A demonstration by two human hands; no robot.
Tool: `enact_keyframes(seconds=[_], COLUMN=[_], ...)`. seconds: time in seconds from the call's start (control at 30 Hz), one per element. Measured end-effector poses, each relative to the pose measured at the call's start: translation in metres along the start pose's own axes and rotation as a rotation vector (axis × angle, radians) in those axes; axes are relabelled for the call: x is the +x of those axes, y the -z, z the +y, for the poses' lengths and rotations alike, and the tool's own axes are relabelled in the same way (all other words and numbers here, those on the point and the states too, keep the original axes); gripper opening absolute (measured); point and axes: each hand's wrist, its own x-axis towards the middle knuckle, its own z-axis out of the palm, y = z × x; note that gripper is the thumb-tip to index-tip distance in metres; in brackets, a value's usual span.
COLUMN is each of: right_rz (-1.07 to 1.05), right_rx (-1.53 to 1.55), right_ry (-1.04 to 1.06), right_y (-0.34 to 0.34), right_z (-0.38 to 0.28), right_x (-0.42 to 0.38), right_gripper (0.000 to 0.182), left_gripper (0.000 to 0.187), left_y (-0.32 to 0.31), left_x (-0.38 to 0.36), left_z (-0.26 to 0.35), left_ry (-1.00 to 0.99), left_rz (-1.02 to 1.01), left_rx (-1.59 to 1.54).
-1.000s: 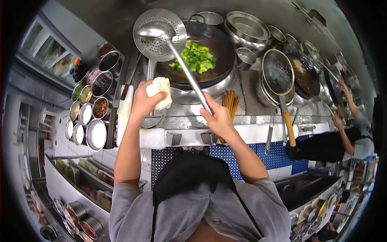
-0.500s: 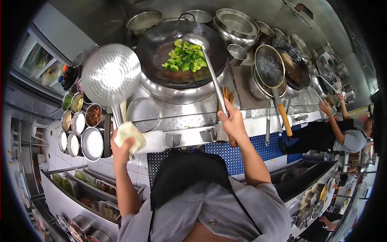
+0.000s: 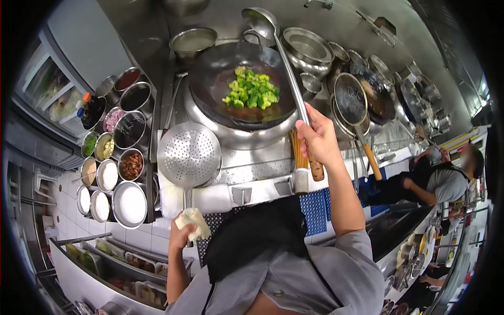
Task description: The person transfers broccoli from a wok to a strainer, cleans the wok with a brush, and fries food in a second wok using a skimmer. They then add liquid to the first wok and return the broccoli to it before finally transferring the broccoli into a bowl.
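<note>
Chopped green broccoli [image 3: 252,89] lies in a black wok [image 3: 210,79] on the steel stove. My right hand [image 3: 319,137] is closed round the long handle of a steel ladle [image 3: 260,22], whose bowl is raised above the wok's far edge. Low on the left, my left hand [image 3: 181,231] grips a folded pale cloth [image 3: 192,224] around the handle of a perforated skimmer [image 3: 189,154]. The skimmer's round head rests or hovers over the counter edge, left of the wok; contact cannot be made out.
Bowls of seasonings and ingredients [image 3: 131,165] stand at the left. A bamboo brush [image 3: 301,170] is beside my right hand. A strainer [image 3: 350,100] and several pans are at the right. A co-worker [image 3: 446,184] stands far right.
The ladle has risen out of the wok, up and away from the broccoli. The skimmer and my left hand have moved down, closer to my body. Both hands keep their hold.
</note>
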Motion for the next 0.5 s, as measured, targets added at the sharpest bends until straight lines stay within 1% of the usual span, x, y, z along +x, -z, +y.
enact_keyframes(seconds=[0.1, 0.13, 0.17, 0.2, 0.23, 0.27, 0.3, 0.33, 0.37, 0.4, 0.47, 0.5], right_rz=[-0.033, -0.046, -0.058, -0.093, -0.139, -0.173, -0.187, -0.201, -0.225, -0.225, -0.217, -0.214], right_rx=[0.004, -0.006, -0.012, -0.048, -0.057, -0.059, -0.087, -0.085, -0.07, -0.114, -0.182, -0.216], right_ry=[0.088, 0.12, 0.142, 0.174, 0.253, 0.263, 0.291, 0.258, 0.283, 0.288, 0.259, 0.24], right_y=[-0.01, -0.015, -0.02, -0.026, -0.031, -0.038, -0.048, -0.057, -0.069, -0.082, -0.105, -0.115], right_z=[-0.029, -0.043, -0.055, -0.07, -0.079, -0.093, -0.114, -0.123, -0.132, -0.148, -0.176, -0.188], right_x=[0.034, 0.049, 0.062, 0.082, 0.11, 0.139, 0.162, 0.196, 0.229, 0.252, 0.291, 0.306], right_gripper=[0.05, 0.047, 0.045, 0.049, 0.05, 0.042, 0.028, 0.018, 0.018, 0.016, 0.013, 0.011], left_gripper=[0.05, 0.046, 0.047, 0.047, 0.047, 0.044, 0.042, 0.04, 0.038, 0.038, 0.041, 0.04], left_y=[0.014, 0.012, 0.015, 0.021, 0.025, 0.027, 0.027, 0.026, 0.022, 0.019, 0.017, 0.011], left_x=[0.007, 0.005, 0.005, 0.005, 0.007, 0.007, 0.006, 0.002, 0.0, -0.004, -0.006, -0.009], left_z=[0.001, 0.011, 0.013, 0.014, 0.016, 0.015, 0.02, 0.027, 0.034, 0.035, 0.008, 0.011], left_ry=[0.069, 0.11, 0.148, 0.186, 0.219, 0.212, 0.213, 0.215, 0.213, 0.176, -0.199, -0.257], left_rz=[-0.053, -0.056, -0.065, -0.075, -0.085, -0.068, -0.035, -0.002, 0.034, 0.09, 0.349, 0.422], left_rx=[0.024, 0.013, 0.099, 0.191, 0.281, 0.281, 0.327, 0.368, 0.407, 0.408, 0.478, 0.435])
